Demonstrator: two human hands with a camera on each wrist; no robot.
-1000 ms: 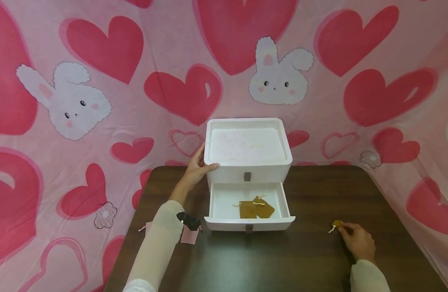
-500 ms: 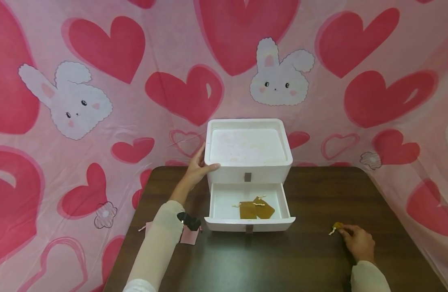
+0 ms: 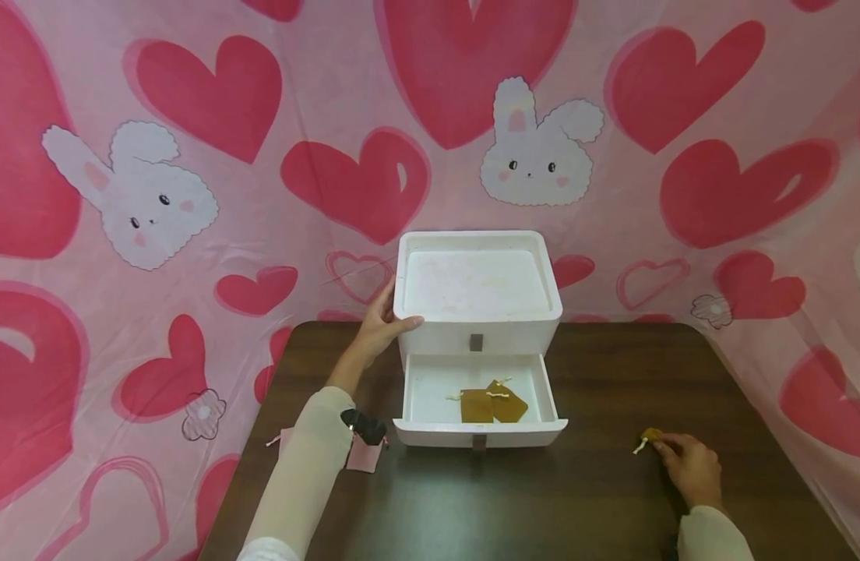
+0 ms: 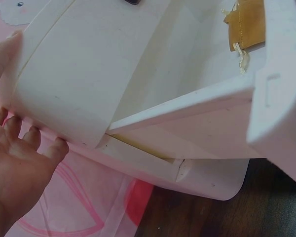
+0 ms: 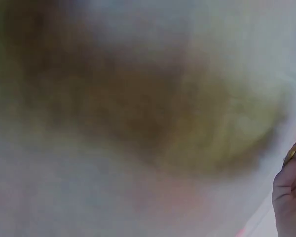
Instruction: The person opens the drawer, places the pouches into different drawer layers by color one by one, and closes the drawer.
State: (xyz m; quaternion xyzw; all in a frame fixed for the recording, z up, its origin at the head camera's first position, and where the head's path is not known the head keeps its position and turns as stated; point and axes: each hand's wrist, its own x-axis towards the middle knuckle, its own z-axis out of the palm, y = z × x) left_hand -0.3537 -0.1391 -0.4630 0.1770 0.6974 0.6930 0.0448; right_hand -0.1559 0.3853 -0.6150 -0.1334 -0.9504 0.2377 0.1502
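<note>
A white two-drawer unit (image 3: 552,335) stands at the back of the table, its lower drawer (image 3: 416,428) pulled out. My left hand (image 3: 377,327) grips the unit's left side, thumb on the front top edge and fingers round the side; the left wrist view shows these fingers (image 4: 33,136) bent against the edge. Two mustard-brown drawstring pouches (image 3: 476,407) with cream cords lie in the drawer, one partly overlapping the other. Low over the table at the right, my right hand (image 3: 692,467) pinches another mustard-brown drawstring pouch (image 3: 650,435) between thumb and fingers, its cord hanging down.
A pink pouch (image 3: 363,454) lies on the dark wooden table (image 3: 514,506) beside my left forearm, and more pink cloth (image 3: 285,436) shows on the forearm's other side. A pink heart-and-rabbit cloth (image 3: 444,187) hangs behind. The right wrist view is mostly blurred.
Both hands stay nearly in place. The whole scene sits slightly lower in the head view; the pouch in my right hand has shifted only a little.
</note>
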